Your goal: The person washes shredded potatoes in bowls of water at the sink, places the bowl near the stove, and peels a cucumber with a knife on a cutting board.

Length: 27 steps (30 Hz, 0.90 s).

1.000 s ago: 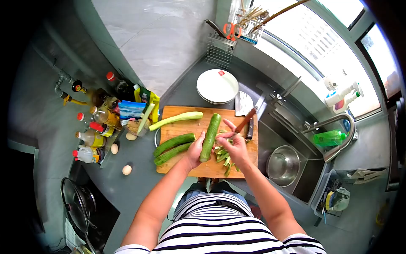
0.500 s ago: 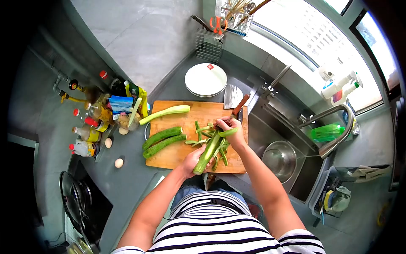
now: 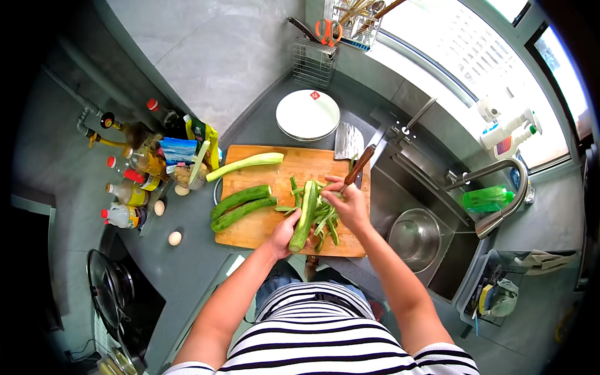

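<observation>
My left hand (image 3: 285,235) is wrapped round the lower end of a partly peeled zucchini (image 3: 305,215), which points away from me over the cutting board (image 3: 250,177). In my right hand (image 3: 350,206) is a peeler (image 3: 360,164), its brown handle sticking up and its blade end hidden by the fingers. These fingers are just right of the zucchini. Green peel strips (image 3: 326,219) lie heaped under and beside it. On the board's left are two dark green zucchini (image 3: 244,212) and, behind them, a pale peeled one (image 3: 253,164).
White plates (image 3: 308,115) stand behind the board, beside a cleaver blade (image 3: 348,141). To the right is a sink (image 3: 400,187) with a metal bowl (image 3: 414,236) and faucet (image 3: 500,164). Bottles (image 3: 130,195) and loose eggs (image 3: 175,238) are left, near a lidded pan (image 3: 109,287).
The right hand and peeler have moved off the zucchini to the right and slightly nearer me. A strip that hung by the right hand has left it. The zucchini now points more upright.
</observation>
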Motion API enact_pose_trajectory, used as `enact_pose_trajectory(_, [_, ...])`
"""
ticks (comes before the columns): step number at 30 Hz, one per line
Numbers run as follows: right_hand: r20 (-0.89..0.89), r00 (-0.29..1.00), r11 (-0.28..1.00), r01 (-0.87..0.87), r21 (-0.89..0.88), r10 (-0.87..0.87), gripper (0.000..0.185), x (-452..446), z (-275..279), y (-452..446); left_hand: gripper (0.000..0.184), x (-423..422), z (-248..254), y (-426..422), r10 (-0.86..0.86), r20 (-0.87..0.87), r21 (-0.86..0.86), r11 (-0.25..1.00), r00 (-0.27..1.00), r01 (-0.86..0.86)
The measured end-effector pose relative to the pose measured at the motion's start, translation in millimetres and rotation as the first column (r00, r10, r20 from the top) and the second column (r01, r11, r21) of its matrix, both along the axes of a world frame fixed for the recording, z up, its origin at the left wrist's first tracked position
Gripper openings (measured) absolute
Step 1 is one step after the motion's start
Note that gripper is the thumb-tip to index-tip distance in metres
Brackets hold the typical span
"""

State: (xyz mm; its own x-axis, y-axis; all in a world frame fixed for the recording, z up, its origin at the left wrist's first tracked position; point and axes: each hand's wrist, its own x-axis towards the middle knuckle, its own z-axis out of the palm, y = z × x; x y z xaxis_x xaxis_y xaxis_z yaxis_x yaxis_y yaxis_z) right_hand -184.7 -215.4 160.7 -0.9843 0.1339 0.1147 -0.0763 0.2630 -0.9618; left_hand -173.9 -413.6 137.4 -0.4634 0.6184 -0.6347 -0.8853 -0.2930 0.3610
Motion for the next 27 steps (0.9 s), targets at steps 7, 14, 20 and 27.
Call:
enact_pose_trajectory(7, [0.045,0.995,0.993,-0.084,-0.082,0.088,0.017,16,-10,-34,0.038,1,13,9,-0.034,-0.11,0.118,0.992,0.993,0.047])
enact_pose_trajectory(14, [0.308,0.943,0.897,0.02,-0.442,0.131,0.019,-23,-16,-1,0.044,8,25,-3,-0.197,-0.194,-0.003,0.98,0.961,0.201])
enact_pose_trajectory(20, [-0.034,0.992,0.975,0.123,0.183,-0.119,0.015,-22,-45,20,0.039,10,20,-9,-0.211,-0.142,-0.022,0.977,0.967,0.21])
enact_pose_trajectory(27, [0.124,0.991,0.776,-0.047,0.629,-0.041,0.02,-5,-18,29,0.037,5,2,-6,-0.065,-0.1,-0.01,0.998,0.993,0.065])
